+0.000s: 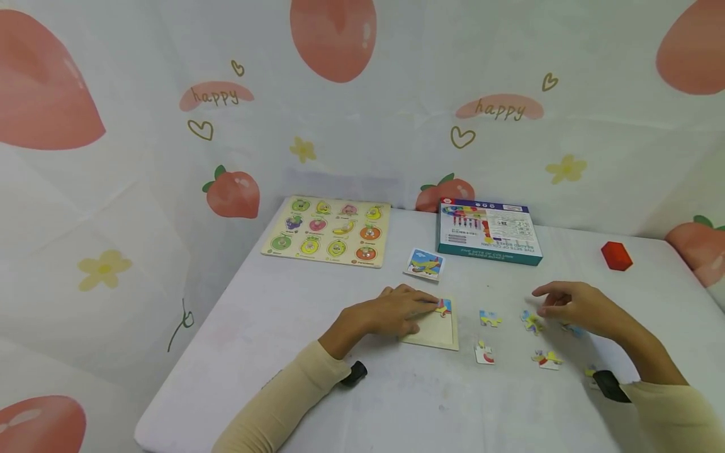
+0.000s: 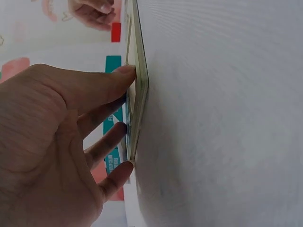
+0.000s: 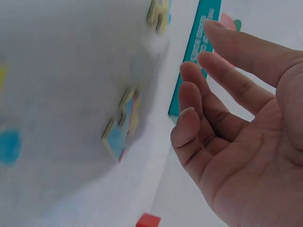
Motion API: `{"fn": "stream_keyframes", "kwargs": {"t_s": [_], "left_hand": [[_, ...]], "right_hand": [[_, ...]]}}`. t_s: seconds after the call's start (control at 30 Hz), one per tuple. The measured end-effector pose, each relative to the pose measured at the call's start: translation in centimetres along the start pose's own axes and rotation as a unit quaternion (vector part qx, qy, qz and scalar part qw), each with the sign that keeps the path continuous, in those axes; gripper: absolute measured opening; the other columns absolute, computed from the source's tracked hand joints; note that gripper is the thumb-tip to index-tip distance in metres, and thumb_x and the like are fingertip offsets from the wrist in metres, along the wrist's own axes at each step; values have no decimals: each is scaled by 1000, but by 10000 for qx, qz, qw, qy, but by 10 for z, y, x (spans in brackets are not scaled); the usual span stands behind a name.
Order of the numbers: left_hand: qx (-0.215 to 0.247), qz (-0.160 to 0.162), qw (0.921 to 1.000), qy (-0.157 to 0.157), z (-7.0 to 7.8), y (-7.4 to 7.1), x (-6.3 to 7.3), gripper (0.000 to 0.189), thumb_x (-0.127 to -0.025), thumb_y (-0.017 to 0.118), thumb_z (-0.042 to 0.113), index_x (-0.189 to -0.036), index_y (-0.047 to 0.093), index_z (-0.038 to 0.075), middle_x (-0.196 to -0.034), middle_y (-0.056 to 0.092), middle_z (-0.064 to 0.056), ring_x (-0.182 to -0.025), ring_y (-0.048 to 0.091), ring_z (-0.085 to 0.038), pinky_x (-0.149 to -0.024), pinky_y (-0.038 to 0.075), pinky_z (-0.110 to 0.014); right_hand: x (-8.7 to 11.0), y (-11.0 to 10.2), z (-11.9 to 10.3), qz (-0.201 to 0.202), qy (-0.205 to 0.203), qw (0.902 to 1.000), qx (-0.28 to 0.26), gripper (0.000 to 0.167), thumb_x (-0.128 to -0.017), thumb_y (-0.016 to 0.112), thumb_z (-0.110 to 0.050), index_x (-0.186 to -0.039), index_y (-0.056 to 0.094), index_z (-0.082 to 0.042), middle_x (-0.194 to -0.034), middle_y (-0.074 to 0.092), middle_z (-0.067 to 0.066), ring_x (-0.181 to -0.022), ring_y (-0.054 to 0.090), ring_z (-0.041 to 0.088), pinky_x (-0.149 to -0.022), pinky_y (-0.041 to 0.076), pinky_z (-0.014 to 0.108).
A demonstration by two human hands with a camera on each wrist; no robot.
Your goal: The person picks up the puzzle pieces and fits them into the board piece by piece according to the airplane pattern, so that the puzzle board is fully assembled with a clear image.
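My left hand [image 1: 399, 311] rests on a shallow wooden puzzle tray [image 1: 430, 340]; in the left wrist view its thumb and fingertips lie on the tray [image 2: 141, 90]. One jigsaw piece [image 1: 445, 306] with a red and yellow print sits in the tray's far right corner, beside the fingertips. Above several loose jigsaw pieces hovers my right hand [image 1: 583, 308], fingers loosely bent, nothing in its grasp. Nearest under it is a yellow and blue piece [image 1: 531, 321]; another blue piece [image 1: 573, 329] is partly hidden by the hand. Two joined-looking tabs show on a piece [image 3: 124, 125] in the right wrist view.
Other loose pieces [image 1: 547, 360] lie right of the tray. Behind it are a small airplane picture card [image 1: 425, 264], a fruit puzzle board [image 1: 325, 231] and a teal-edged box [image 1: 488, 231]. A red block [image 1: 616, 256] sits at the far right of the white table.
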State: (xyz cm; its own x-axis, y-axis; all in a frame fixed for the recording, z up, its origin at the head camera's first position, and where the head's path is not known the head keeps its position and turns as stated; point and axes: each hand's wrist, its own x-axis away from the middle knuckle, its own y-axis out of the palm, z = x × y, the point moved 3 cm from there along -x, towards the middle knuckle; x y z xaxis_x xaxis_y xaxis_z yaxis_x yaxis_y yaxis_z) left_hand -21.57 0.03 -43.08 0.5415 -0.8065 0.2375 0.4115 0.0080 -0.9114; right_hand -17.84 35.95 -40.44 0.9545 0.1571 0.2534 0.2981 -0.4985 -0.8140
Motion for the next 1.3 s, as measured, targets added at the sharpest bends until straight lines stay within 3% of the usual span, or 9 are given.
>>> {"fn": "stream_keyframes", "kwargs": {"t_s": [0.27,0.43,0.57,0.7,0.97,1.13,1.3], "left_hand": [[821,179,9964,-104,-6,2,2,66,-101,71,25,-162,46,26,-168,41,12,-151,37,-18,-111,37,-39],[1659,476,9850,-53,-18,4,5,62,-100,73,20,-158,53,23,-163,47,10,-151,41,-15,-122,35,-37],[2124,755,9742,-121,-26,-1,10,55,-98,75,14,-151,61,15,-156,56,3,-146,48,-15,-122,37,-36],[2268,937,9689,-317,-33,-4,14,48,-96,78,9,-143,68,14,-146,65,2,-138,55,-14,-119,42,-35],[2431,831,9653,-466,-38,-7,17,49,-93,81,6,-140,71,15,-144,67,1,-140,55,-18,-119,42,-39],[2443,884,9644,-500,-38,-9,17,51,-90,82,3,-139,72,14,-143,68,0,-139,56,-18,-119,42,-39],[2461,871,9638,-537,-39,-8,17,53,-89,84,2,-139,71,15,-144,67,0,-141,55,-19,-119,42,-40]], "right_hand": [[2,6,-1,-34,-222,9997,-5,47,-93,81,-27,-131,72,-1,-103,66,4,-96,57,22,-70,47,31],[-2,17,-12,-142,-278,9994,-131,51,-89,85,-28,-131,72,-2,-104,67,5,-99,57,24,-70,49,31],[-5,27,-23,-244,-279,9991,-196,50,-87,86,-29,-129,74,-4,-105,67,5,-98,57,23,-72,50,32],[-8,33,-34,-275,-438,9986,-144,49,-87,87,-29,-127,75,-4,-105,68,4,-97,57,22,-71,52,28],[-11,39,-45,-238,-595,9979,-130,45,-88,87,-30,-124,76,-6,-110,69,6,-100,56,24,-74,51,28],[-16,43,-47,-269,-616,9976,-168,42,-87,87,-29,-120,76,-5,-117,71,9,-104,60,25,-85,55,36],[-20,46,-50,-336,-543,9978,-204,40,-87,88,-25,-117,75,-2,-113,73,8,-100,62,24,-88,57,42]]}}
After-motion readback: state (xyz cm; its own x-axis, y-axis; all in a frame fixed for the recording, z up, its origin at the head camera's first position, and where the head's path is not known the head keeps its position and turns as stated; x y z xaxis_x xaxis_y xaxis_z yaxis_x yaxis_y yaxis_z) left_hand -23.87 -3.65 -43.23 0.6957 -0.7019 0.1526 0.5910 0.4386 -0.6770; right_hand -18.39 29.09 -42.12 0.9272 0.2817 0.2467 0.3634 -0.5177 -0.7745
